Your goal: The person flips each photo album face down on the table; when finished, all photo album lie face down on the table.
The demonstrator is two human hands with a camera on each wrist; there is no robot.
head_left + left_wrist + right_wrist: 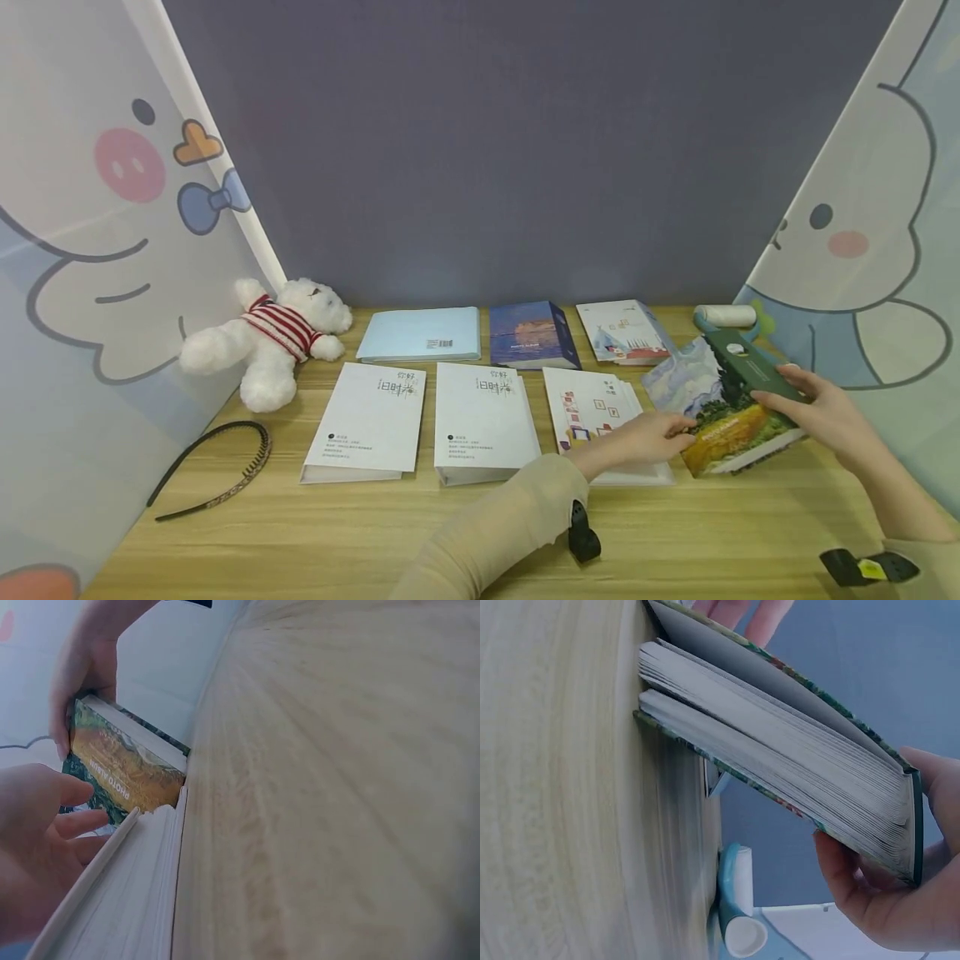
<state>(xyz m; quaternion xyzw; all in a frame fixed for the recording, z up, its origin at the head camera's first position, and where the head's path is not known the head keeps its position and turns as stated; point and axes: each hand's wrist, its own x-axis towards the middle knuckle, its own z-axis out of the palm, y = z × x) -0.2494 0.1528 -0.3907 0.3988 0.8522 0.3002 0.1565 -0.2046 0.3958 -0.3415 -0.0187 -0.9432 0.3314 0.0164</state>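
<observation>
A photo album (731,437) with a painted landscape cover and green spine stands tilted at the right of the table. My right hand (832,417) grips it by the spine, thumb and fingers on opposite covers in the right wrist view. There the pages (780,742) fan slightly and the upper cover stands away from them. Its lower corner is at the table surface. My left hand (652,437) is at the album's left edge, its fingers (79,825) loosely extended by the front cover. Below the left wrist lies a white illustrated album (592,404), partly hidden by the forearm.
Two white albums (365,421) (483,421) lie in the front row. Behind are a light blue album (420,332), a dark blue one (528,332) and a white illustrated one (618,329). A teddy bear (281,333), headband (247,475) and tape dispenser (723,317) sit around them.
</observation>
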